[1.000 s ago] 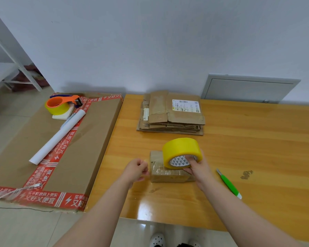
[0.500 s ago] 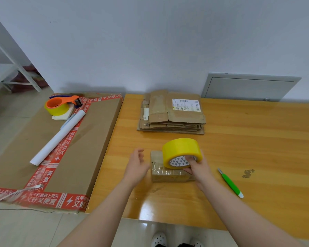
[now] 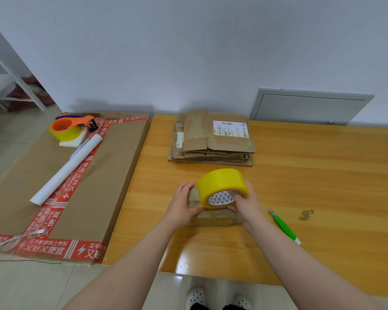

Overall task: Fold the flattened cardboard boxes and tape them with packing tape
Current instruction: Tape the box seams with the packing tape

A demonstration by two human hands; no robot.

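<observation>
The left hand [image 3: 183, 205] grips the left end of a small folded box [image 3: 213, 217]. Its fingers [image 3: 185, 187] are curled over the top edge and the thumb lies on the near face, probably to keep the box from sliding while tape goes on. The right hand [image 3: 248, 204] holds a yellow tape roll [image 3: 220, 183] upright on the box top, just right of the left fingertips. Its fingers are hooked into the core and the thumb is pinched beneath. That grip would let the roll turn and pay out along the seam. Whether a strip is already stuck down cannot be told.

Beyond both sets of fingertips lies the stack of flattened boxes [image 3: 211, 151], waiting on the table [image 3: 323, 180]. Right of the right wrist, well apart from it, rests a green cutter [image 3: 283, 225], handy for severing the tape.

The roll's core carries a grey triangle pattern and no legible word. The top flat box bears a white shipping label [image 3: 230, 129] with barcodes, but its print is too small to read. Far left of the left hand, a large carton [image 3: 112, 175] is bound in red tape [image 3: 54, 248] printed "又好又便宜" and "买手机数码上京东", the JD.com slogan.
</observation>
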